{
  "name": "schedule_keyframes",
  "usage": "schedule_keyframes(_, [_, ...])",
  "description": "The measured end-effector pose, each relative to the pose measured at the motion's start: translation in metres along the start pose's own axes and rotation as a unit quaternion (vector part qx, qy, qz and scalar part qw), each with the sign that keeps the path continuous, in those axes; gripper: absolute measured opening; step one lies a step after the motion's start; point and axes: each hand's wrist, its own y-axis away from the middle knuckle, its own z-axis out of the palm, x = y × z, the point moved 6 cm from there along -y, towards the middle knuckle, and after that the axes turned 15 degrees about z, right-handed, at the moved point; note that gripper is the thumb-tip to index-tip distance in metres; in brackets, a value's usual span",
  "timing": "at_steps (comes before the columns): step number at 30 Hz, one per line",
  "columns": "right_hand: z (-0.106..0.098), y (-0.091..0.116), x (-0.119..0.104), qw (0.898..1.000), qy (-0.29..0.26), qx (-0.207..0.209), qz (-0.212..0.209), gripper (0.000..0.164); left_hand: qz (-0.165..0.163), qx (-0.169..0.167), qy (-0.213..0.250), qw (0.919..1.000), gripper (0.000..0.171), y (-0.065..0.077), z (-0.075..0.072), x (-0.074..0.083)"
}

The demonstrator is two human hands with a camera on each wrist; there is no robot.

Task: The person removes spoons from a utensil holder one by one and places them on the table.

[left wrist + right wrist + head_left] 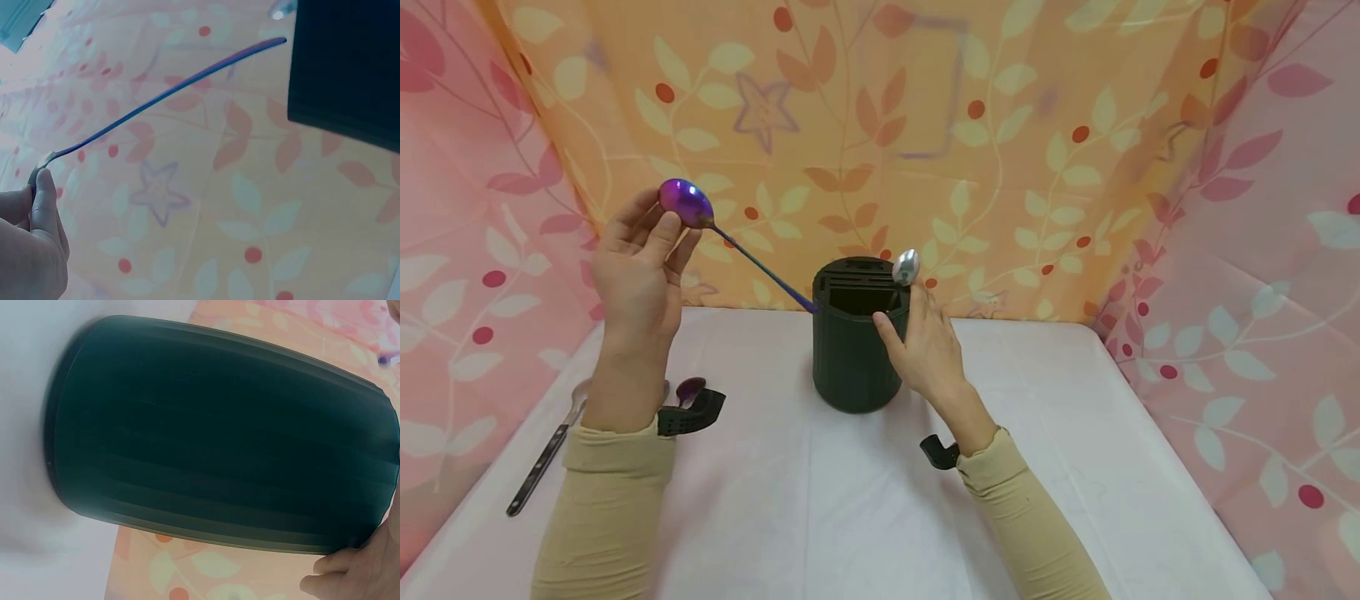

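Note:
My left hand point(643, 258) pinches an iridescent purple-blue spoon point(687, 202) by its bowl. The spoon's long handle point(169, 94) slants toward the left side of a dark green utensil holder point(856, 358), its tip a small gap away in the left wrist view. The holder stands upright on the table, with a wide opening and a slotted section at its back. My right hand point(928, 350) grips the holder's right rim, thumb at the front and fingers round the side. A silver spoon point(906, 267) stands in the holder, bowl up, beside those fingers; its lower part is hidden.
A piece of cutlery with a black handle point(537, 471) lies at the table's left, its metal head partly behind my left wrist. Near it lies a small dark purple spoon point(691, 387), partly covered by the wrist camera. Patterned cloth point(1037, 167) hangs behind the white table point(850, 500).

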Motion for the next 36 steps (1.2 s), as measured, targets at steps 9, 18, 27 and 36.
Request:
schedule_keyframes(9, [-0.001, 0.000, 0.000, 1.000, -0.002, 0.000, -0.004, 0.091, -0.031, -0.053, -0.094, 0.9937, 0.036, 0.000, -0.022, 0.008])
schedule_keyframes(18, [-0.001, 0.000, 0.000, 1.000, 0.001, -0.003, -0.004, 0.093, -0.091, -0.126, -0.233, 0.9600, 0.035, 0.006, -0.052, -0.002])
schedule_keyframes(27, [0.000, 0.000, 0.000, 1.000, -0.003, -0.004, -0.004, 0.095, -0.191, -0.251, -0.333, 0.8886, 0.037, 0.020, -0.084, -0.024])
schedule_keyframes(36, [0.000, 0.000, 0.001, 1.000, -0.006, -0.001, -0.006, 0.097, -0.259, -0.319, -0.422, 0.8082, 0.050, 0.034, -0.121, -0.049])
